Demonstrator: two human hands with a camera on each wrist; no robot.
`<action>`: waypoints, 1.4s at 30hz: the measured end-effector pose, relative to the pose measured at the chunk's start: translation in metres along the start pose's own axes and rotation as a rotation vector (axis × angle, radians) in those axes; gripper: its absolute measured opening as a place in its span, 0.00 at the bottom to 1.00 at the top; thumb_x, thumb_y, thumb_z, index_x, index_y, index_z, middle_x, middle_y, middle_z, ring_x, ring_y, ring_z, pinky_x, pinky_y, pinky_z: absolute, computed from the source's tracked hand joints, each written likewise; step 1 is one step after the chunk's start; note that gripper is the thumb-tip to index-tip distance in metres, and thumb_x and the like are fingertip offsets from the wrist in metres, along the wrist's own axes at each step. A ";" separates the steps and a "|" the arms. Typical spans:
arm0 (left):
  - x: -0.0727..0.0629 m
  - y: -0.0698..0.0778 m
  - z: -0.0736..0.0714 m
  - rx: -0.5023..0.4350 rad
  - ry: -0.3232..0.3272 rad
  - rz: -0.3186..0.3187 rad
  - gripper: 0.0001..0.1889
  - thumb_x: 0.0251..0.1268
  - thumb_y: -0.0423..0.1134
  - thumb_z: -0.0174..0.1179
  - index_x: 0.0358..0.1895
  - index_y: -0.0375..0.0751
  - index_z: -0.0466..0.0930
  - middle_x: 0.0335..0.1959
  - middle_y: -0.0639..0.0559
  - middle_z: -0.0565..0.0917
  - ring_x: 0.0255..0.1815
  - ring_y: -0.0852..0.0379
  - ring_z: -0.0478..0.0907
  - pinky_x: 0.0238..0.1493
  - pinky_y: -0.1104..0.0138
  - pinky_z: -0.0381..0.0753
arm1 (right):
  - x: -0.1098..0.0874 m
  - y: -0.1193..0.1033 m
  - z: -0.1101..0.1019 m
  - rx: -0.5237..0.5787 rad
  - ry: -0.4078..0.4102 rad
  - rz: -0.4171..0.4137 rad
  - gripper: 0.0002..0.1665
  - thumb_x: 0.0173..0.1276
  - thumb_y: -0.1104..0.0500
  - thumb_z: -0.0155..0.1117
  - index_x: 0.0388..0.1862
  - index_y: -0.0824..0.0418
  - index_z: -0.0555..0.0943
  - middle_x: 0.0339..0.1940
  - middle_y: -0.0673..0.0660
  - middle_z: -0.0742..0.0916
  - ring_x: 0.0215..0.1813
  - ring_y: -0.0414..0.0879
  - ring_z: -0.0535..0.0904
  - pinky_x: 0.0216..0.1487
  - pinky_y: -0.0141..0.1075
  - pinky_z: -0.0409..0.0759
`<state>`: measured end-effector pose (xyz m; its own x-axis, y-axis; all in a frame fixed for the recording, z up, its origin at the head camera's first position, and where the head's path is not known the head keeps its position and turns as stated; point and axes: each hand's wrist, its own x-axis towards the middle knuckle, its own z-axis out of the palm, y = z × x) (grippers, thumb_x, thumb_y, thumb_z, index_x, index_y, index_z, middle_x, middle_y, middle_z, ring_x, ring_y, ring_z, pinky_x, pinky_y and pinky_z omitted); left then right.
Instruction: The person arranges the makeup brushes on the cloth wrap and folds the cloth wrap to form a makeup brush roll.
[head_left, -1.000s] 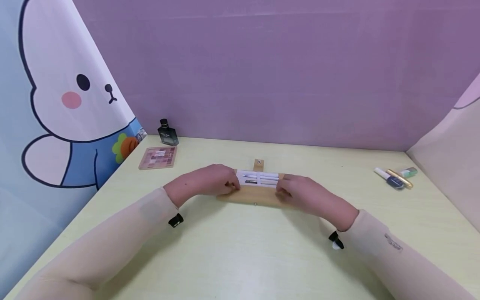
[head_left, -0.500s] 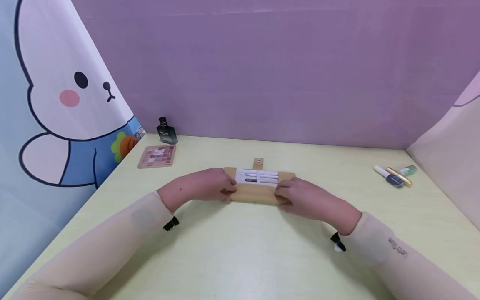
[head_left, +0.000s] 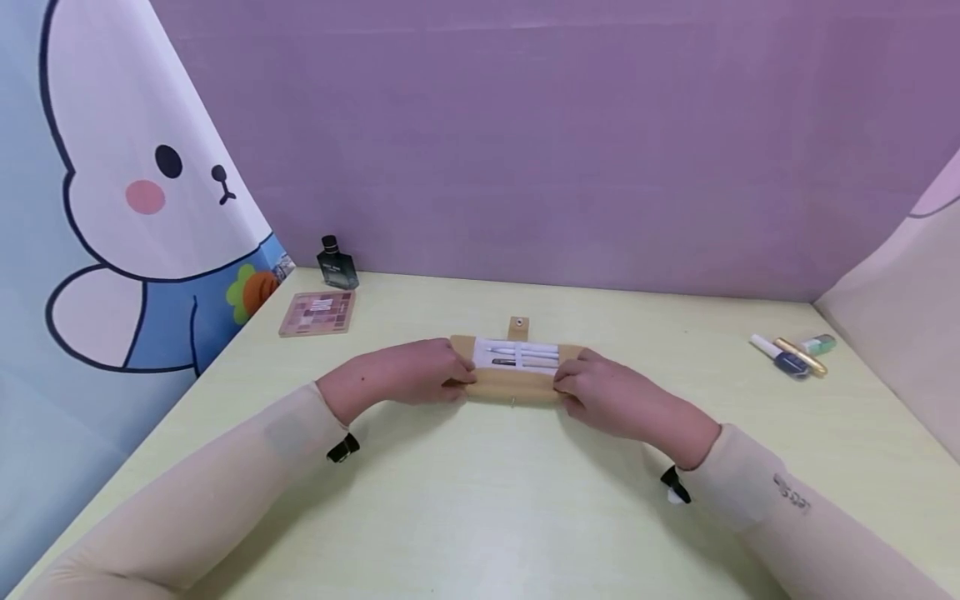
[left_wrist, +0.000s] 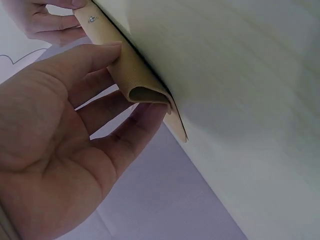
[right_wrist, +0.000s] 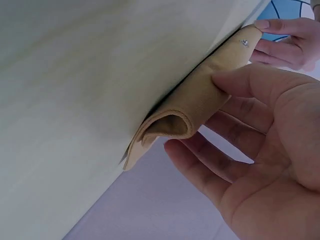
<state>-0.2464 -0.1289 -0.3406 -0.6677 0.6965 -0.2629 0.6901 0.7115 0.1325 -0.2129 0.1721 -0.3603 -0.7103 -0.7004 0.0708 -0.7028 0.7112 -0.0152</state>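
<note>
A tan makeup brush roll [head_left: 517, 385] lies on the table, its near edge curled over into a loose fold. Several slim white-handled brushes [head_left: 525, 352] show in its white inner panel. My left hand [head_left: 431, 372] grips the left end of the fold, thumb on the near side and fingers over the top. At the right end, my right hand [head_left: 607, 392] holds the same fold in a similar way. Both wrist views show the fold's hollow end, the left wrist view on the roll [left_wrist: 135, 75] and the right wrist view on the roll [right_wrist: 200, 95]. A snap tab [head_left: 518, 327] sticks out at the far side.
A dark perfume bottle [head_left: 337, 264] stands at the back left, behind a pink eyeshadow palette [head_left: 318, 314]. On the right lie a white-and-navy tube [head_left: 782, 357], a gold tube [head_left: 801, 356] and a green-capped tube [head_left: 818, 344]. A purple backdrop [head_left: 555, 150] borders the table's back.
Both hands have shifted slightly toward the near edge of the roll, uncovering its far corners. Over the last half second they have stayed nearly still.
</note>
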 end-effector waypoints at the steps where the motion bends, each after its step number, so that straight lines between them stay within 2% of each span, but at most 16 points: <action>1: 0.000 -0.001 0.000 -0.012 0.003 0.012 0.19 0.82 0.41 0.60 0.69 0.42 0.84 0.68 0.47 0.86 0.55 0.56 0.83 0.62 0.61 0.85 | 0.000 0.001 0.000 0.006 0.005 -0.009 0.11 0.71 0.64 0.73 0.51 0.63 0.92 0.54 0.57 0.93 0.56 0.52 0.86 0.58 0.45 0.89; 3: -0.001 -0.004 -0.001 -0.038 0.003 0.035 0.16 0.82 0.40 0.60 0.65 0.43 0.87 0.59 0.49 0.90 0.45 0.60 0.80 0.51 0.66 0.83 | -0.001 0.002 -0.002 0.031 0.011 -0.027 0.10 0.71 0.65 0.72 0.50 0.63 0.92 0.52 0.56 0.93 0.54 0.51 0.88 0.56 0.44 0.90; 6: -0.002 -0.007 -0.004 -0.079 -0.015 0.063 0.13 0.82 0.40 0.59 0.60 0.46 0.88 0.47 0.53 0.89 0.35 0.63 0.73 0.41 0.69 0.75 | -0.002 0.004 -0.007 0.105 0.006 -0.052 0.07 0.72 0.67 0.69 0.41 0.59 0.92 0.39 0.51 0.92 0.39 0.40 0.84 0.43 0.36 0.87; 8: -0.005 -0.008 -0.007 -0.111 -0.036 0.057 0.14 0.83 0.41 0.59 0.62 0.47 0.88 0.48 0.54 0.89 0.34 0.64 0.74 0.41 0.69 0.75 | -0.004 0.005 -0.012 0.165 -0.009 -0.068 0.11 0.73 0.69 0.66 0.33 0.56 0.88 0.28 0.45 0.85 0.30 0.34 0.75 0.33 0.29 0.78; 10: -0.008 -0.008 -0.009 -0.141 -0.055 0.042 0.15 0.83 0.42 0.59 0.65 0.49 0.87 0.53 0.55 0.90 0.37 0.64 0.76 0.44 0.69 0.78 | -0.006 0.007 -0.014 0.236 -0.038 -0.066 0.13 0.74 0.68 0.64 0.30 0.54 0.86 0.23 0.43 0.78 0.26 0.32 0.64 0.31 0.27 0.69; 13: -0.012 -0.008 -0.011 -0.171 -0.076 0.033 0.16 0.83 0.44 0.59 0.66 0.50 0.86 0.58 0.55 0.90 0.44 0.65 0.80 0.51 0.66 0.83 | -0.010 0.011 -0.017 0.324 -0.093 -0.049 0.12 0.76 0.65 0.63 0.38 0.54 0.91 0.28 0.42 0.85 0.25 0.30 0.63 0.32 0.26 0.70; 16: -0.013 -0.009 -0.012 -0.191 -0.088 0.061 0.14 0.84 0.45 0.58 0.62 0.51 0.88 0.57 0.57 0.90 0.47 0.65 0.80 0.54 0.66 0.83 | -0.012 0.017 -0.019 0.384 -0.147 -0.027 0.13 0.78 0.62 0.63 0.53 0.56 0.92 0.43 0.46 0.93 0.24 0.29 0.66 0.34 0.26 0.74; 17: -0.013 -0.010 -0.012 -0.196 -0.092 0.073 0.13 0.84 0.45 0.58 0.60 0.52 0.88 0.55 0.58 0.90 0.46 0.66 0.80 0.53 0.66 0.82 | -0.013 0.018 -0.019 0.401 -0.165 -0.021 0.14 0.79 0.61 0.62 0.55 0.56 0.92 0.45 0.47 0.93 0.24 0.29 0.66 0.34 0.27 0.74; 21: -0.013 -0.015 -0.014 -0.246 -0.103 0.104 0.11 0.86 0.46 0.55 0.57 0.53 0.86 0.43 0.60 0.85 0.36 0.65 0.74 0.42 0.68 0.75 | -0.012 0.027 -0.022 0.472 -0.218 0.003 0.15 0.82 0.58 0.61 0.58 0.55 0.90 0.40 0.47 0.90 0.25 0.32 0.68 0.35 0.29 0.75; 23: -0.012 -0.018 -0.014 -0.268 -0.094 0.100 0.11 0.86 0.47 0.54 0.56 0.53 0.85 0.39 0.60 0.82 0.34 0.64 0.72 0.41 0.67 0.73 | -0.011 0.031 -0.024 0.496 -0.227 0.025 0.16 0.83 0.57 0.61 0.61 0.53 0.89 0.43 0.47 0.91 0.32 0.31 0.76 0.42 0.31 0.81; 26: -0.008 -0.023 -0.012 -0.306 -0.060 0.072 0.13 0.87 0.48 0.52 0.59 0.55 0.85 0.41 0.59 0.83 0.39 0.63 0.75 0.47 0.66 0.77 | -0.007 0.037 -0.025 0.528 -0.222 0.055 0.17 0.84 0.56 0.59 0.63 0.53 0.88 0.55 0.49 0.92 0.48 0.37 0.84 0.55 0.39 0.85; 28: -0.006 -0.026 -0.011 -0.329 -0.034 0.058 0.14 0.87 0.49 0.52 0.62 0.55 0.84 0.49 0.59 0.87 0.46 0.62 0.79 0.53 0.64 0.80 | -0.003 0.041 -0.023 0.546 -0.213 0.082 0.17 0.84 0.55 0.59 0.64 0.52 0.88 0.60 0.50 0.92 0.58 0.40 0.85 0.63 0.43 0.84; 30: -0.003 -0.028 -0.008 -0.351 -0.010 0.039 0.15 0.87 0.50 0.53 0.65 0.56 0.83 0.56 0.57 0.88 0.51 0.62 0.82 0.57 0.62 0.82 | 0.001 0.046 -0.020 0.573 -0.204 0.101 0.16 0.83 0.55 0.60 0.63 0.51 0.88 0.59 0.50 0.92 0.59 0.44 0.85 0.63 0.45 0.83; 32: 0.001 -0.030 -0.006 -0.366 0.010 0.025 0.15 0.86 0.49 0.54 0.66 0.56 0.82 0.59 0.56 0.88 0.52 0.61 0.83 0.56 0.62 0.83 | 0.005 0.050 -0.017 0.585 -0.191 0.116 0.16 0.83 0.55 0.61 0.62 0.50 0.89 0.60 0.50 0.91 0.59 0.45 0.84 0.63 0.45 0.82; 37: 0.010 -0.029 -0.003 -0.366 0.050 -0.041 0.14 0.85 0.46 0.56 0.65 0.55 0.84 0.58 0.57 0.88 0.49 0.59 0.82 0.53 0.62 0.84 | 0.014 0.058 -0.010 0.576 -0.180 0.130 0.15 0.82 0.55 0.62 0.60 0.50 0.89 0.59 0.50 0.90 0.57 0.45 0.82 0.62 0.44 0.80; 42: 0.017 -0.027 0.000 -0.320 0.076 -0.111 0.14 0.84 0.46 0.58 0.62 0.52 0.86 0.57 0.58 0.89 0.54 0.59 0.82 0.60 0.60 0.83 | 0.022 0.062 -0.006 0.537 -0.198 0.144 0.15 0.82 0.56 0.61 0.60 0.51 0.89 0.57 0.51 0.91 0.54 0.44 0.81 0.60 0.43 0.79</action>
<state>-0.2759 -0.1362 -0.3489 -0.7610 0.6093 -0.2226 0.4970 0.7682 0.4034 -0.2716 0.2008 -0.3533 -0.7574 -0.6339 -0.1563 -0.4841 0.7059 -0.5171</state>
